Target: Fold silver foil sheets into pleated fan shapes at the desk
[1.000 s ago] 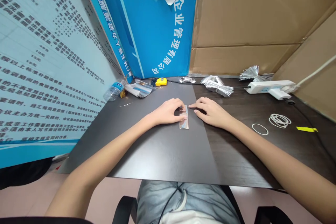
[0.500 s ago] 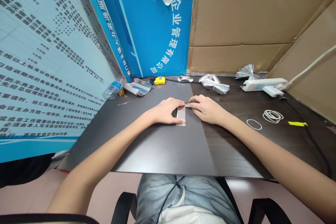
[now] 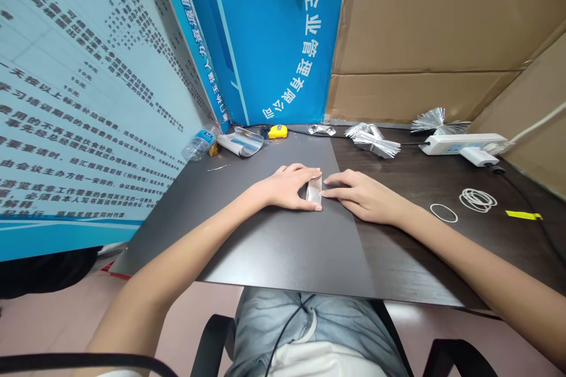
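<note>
On the grey board, a small shiny rectangular piece (image 3: 313, 191), like clear film or foil, lies in the gap of my left hand (image 3: 289, 187). My left fingertips press its far end and the thumb its near end, so both ends are partly covered. From the right, my right hand (image 3: 365, 195) reaches in palm down with fingers apart. Its index fingertip touches the piece's right side near the middle. The other right fingers rest on or just above the desk and hold nothing.
Along the back are a plastic bottle (image 3: 200, 145), a curled sheet (image 3: 244, 141), a yellow tape measure (image 3: 278, 131) and bundles of silver strips (image 3: 374, 140). To the right are a power strip (image 3: 466, 144), white bands (image 3: 477, 200) and a yellow strip (image 3: 522, 215).
My right index fingertip has moved from the far end of the piece toward its middle. The left hand still frames the piece. The whole view has shifted slightly.
</note>
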`<action>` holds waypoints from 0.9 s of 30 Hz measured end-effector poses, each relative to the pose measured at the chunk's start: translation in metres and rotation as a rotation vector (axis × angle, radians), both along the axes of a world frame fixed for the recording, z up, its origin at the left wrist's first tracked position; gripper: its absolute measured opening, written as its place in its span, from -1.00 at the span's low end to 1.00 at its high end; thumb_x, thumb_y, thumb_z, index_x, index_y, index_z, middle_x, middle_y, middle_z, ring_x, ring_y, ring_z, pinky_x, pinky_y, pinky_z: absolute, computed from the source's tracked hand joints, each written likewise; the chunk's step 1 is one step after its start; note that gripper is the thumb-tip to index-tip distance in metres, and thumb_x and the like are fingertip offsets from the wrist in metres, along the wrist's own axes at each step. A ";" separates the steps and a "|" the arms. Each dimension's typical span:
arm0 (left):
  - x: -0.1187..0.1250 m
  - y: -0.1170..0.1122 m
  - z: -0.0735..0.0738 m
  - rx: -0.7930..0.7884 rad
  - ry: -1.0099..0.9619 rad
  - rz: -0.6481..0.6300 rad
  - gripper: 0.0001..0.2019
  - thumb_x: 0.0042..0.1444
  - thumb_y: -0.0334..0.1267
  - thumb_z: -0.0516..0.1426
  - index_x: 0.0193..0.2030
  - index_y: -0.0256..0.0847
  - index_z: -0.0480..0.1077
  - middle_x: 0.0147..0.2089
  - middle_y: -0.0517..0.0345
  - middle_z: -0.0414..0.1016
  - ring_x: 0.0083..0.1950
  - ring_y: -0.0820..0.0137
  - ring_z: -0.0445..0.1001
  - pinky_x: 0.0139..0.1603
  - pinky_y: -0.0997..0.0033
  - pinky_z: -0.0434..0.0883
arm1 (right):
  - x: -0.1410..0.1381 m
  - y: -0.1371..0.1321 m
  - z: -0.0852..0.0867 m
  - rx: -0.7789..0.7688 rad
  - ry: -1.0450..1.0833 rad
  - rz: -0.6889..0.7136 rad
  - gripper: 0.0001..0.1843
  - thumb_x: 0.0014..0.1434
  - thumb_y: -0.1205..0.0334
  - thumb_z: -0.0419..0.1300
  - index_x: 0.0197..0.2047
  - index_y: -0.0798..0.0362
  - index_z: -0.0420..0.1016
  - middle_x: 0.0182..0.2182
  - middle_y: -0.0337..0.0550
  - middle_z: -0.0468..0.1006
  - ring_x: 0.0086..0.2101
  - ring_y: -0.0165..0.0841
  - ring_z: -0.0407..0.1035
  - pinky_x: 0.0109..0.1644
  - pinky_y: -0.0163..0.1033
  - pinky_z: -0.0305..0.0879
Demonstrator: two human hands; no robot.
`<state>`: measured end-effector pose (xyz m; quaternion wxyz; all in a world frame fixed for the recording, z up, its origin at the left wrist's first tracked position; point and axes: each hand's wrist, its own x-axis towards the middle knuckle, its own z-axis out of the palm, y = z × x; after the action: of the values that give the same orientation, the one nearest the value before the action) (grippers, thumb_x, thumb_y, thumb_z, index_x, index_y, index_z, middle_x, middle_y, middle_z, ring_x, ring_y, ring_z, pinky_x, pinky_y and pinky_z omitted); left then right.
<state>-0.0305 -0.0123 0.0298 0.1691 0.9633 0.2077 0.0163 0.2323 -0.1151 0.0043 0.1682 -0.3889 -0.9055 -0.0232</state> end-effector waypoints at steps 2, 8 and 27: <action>-0.001 0.001 0.000 -0.024 0.028 -0.001 -0.01 0.16 0.47 0.09 0.60 0.04 0.00 0.65 0.09 -0.05 0.63 -0.07 -0.13 0.54 -0.24 -0.04 | -0.001 -0.008 0.001 -0.025 -0.010 -0.002 -0.52 0.46 0.31 -0.02 0.28 -0.17 0.56 0.25 -0.01 0.48 0.07 -0.11 0.41 0.13 0.08 0.35; -0.002 0.001 -0.001 -0.050 0.070 0.011 0.00 0.16 0.49 0.08 0.63 0.12 -0.09 0.68 0.16 -0.20 0.67 -0.10 -0.28 0.56 -0.38 -0.22 | -0.009 -0.020 0.003 -0.072 0.014 0.014 -0.48 0.40 0.35 0.02 0.29 -0.22 0.55 0.25 -0.04 0.47 0.06 -0.12 0.41 0.15 0.07 0.33; -0.001 0.004 0.003 -0.087 0.123 -0.003 -0.15 0.31 0.33 0.01 0.64 0.16 -0.16 0.68 0.25 -0.29 0.68 -0.05 -0.35 0.56 -0.43 -0.27 | -0.019 -0.027 0.006 -0.105 0.025 0.077 -0.50 0.43 0.34 0.00 0.27 -0.21 0.55 0.26 -0.03 0.48 0.09 -0.13 0.40 0.18 0.09 0.32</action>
<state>-0.0317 -0.0083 0.0323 0.1977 0.9546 0.2167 -0.0524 0.2131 -0.1422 0.0101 0.1593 -0.3624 -0.9176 0.0358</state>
